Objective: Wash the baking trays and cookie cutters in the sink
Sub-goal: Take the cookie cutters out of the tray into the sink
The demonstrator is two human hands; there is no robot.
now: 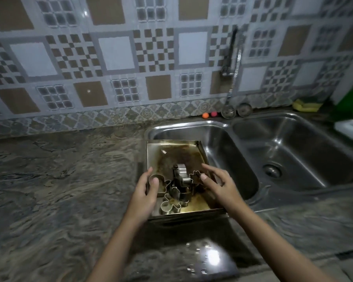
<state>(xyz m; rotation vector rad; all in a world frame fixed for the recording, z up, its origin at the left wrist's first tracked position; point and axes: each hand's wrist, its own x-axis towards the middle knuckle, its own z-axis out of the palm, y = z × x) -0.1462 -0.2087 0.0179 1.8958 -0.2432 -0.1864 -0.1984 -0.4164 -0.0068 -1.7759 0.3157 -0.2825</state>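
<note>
As we look down from head height, a stained metal baking tray [183, 151] sits tilted across the left edge of the sink's left basin [218, 139], its near end over the stone worktop [59, 180] and its far end dipping into the basin. On the near half of the tray we see a cluster of shiny metal cookie cutters [176, 190], piled together and touching one another; one at the tray's near edge has a rounded, figure-like outline. The left hand [146, 193] rests at the tray's left rim, fingers loosely curled around a ring-shaped cutter [155, 178], though we cannot tell whether it truly grips it. The right hand [218, 184] hovers over the tray's right side, fingers spread wide, its thumb tip touching a scalloped cutter [195, 177]. To the right, the second basin [293, 149] shows its drain [271, 170]. At the worktop's back edge, against the patterned tile wall, a tap [229, 55] rises beside two round strainers [235, 111], and a yellow sponge [306, 105] lies further right.
</note>
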